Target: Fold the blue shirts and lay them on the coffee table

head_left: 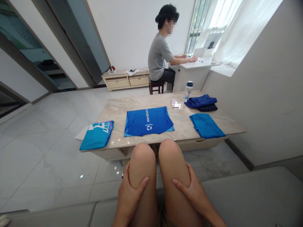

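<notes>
My left hand [131,192] rests on my left leg just behind the knee, thumb on top and fingers around the outer side. In the same way my right hand [192,189] lies on my right leg. Neither hand holds an object; the fingertips are partly hidden by the legs. Past my knees, a blue printed jersey [156,121] lies flat on the low marble-topped table [113,108], a lighter blue layer showing under it. A folded teal shirt [94,138] sits at the table's left end. To the right are a folded blue garment [207,125] and a dark blue garment [201,102].
A phone [174,103] and a clear bottle [188,90] stand near the table's far edge. Beyond, a person in grey [158,53] sits on a stool at a white desk [196,64]. A low cabinet [118,82] lines the back wall. I sit on a grey sofa [255,195].
</notes>
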`<state>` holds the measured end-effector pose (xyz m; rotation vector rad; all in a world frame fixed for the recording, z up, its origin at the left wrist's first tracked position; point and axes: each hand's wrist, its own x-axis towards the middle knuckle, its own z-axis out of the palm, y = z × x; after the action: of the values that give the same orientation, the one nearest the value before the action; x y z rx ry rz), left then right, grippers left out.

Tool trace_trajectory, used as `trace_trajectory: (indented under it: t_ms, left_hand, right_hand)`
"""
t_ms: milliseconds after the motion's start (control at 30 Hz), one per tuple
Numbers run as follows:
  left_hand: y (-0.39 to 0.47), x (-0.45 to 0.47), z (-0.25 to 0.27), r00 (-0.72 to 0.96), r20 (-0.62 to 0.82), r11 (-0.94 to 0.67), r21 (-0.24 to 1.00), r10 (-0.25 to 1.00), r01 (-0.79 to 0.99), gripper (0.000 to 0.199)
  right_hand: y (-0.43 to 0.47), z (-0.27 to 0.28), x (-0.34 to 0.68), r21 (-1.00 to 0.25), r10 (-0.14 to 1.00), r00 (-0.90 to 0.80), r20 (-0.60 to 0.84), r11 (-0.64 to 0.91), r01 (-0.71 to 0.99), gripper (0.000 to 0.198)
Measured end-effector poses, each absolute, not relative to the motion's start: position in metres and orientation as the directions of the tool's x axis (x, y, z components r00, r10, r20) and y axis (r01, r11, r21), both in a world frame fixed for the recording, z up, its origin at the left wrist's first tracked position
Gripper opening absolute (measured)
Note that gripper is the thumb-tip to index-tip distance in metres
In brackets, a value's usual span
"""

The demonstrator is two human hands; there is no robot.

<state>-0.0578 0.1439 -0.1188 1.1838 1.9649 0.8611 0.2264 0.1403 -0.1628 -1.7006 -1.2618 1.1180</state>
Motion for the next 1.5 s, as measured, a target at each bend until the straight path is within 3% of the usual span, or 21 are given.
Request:
trace_trajectory:
  t_ms: [233, 567, 867, 1500]
  left_hand:
    - [0.157, -0.068, -0.121, -0.191, -0.350, 0.392, 0.879, 0.917, 0.271, 0.087]
    - [0.151, -0.062, -0.125, -0.255, -0.291, 0.362, 0.880, 0.922, 0.306, 0.094]
    - [0.152, -0.064, -0.127, -0.268, -0.285, 0.361, 0.881, 0.920, 0.305, 0.092]
    - [0.151, -0.062, -0.127, -0.265, -0.276, 0.353, 0.883, 0.924, 0.308, 0.091]
  right_hand:
    - [0.143, -0.166, 0.228, -0.927, 0.974, 0.121, -0.193, -0.222, 0.302, 0.097]
    - [0.150, -0.158, 0.240, -0.950, 0.967, 0.045, -0.249, -0.253, 0.184, 0.094]
    - [0.149, -0.167, 0.239, -0.950, 0.967, 0.133, -0.218, -0.241, 0.199, 0.085]
    - [0.146, -0.166, 0.241, -0.945, 0.973, 0.111, -0.204, -0.225, 0.236, 0.085]
